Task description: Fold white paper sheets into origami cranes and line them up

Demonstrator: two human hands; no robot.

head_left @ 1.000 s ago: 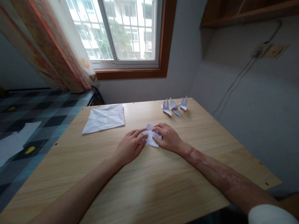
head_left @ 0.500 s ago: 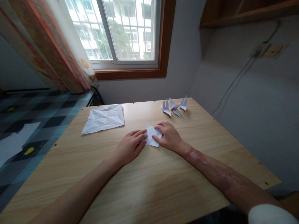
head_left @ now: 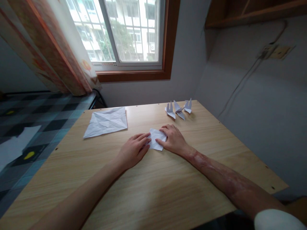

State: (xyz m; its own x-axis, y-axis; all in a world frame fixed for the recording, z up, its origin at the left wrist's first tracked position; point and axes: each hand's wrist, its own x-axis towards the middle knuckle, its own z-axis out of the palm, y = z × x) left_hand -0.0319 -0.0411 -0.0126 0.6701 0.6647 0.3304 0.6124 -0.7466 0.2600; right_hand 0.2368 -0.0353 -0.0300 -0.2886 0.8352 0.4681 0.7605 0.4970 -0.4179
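Note:
A small folded white sheet of paper (head_left: 156,139) lies on the wooden table between my two hands. My left hand (head_left: 136,149) grips its left edge, fingertips pressed together on the paper with the thumb tucked below them. From the other side, my right hand (head_left: 174,139) holds the right part, its thumb across the top face and its fingers curled at the upper corner. The fingertips cover both side edges of the paper, so the folds there are hidden.
Three folded paper cranes (head_left: 178,110) stand near the table's far right corner. A larger creased white sheet (head_left: 106,122) lies at the far left. Beside the table (head_left: 148,188), loose paper (head_left: 14,147) rests on a checked cloth (head_left: 59,107). A window (head_left: 134,32) is behind.

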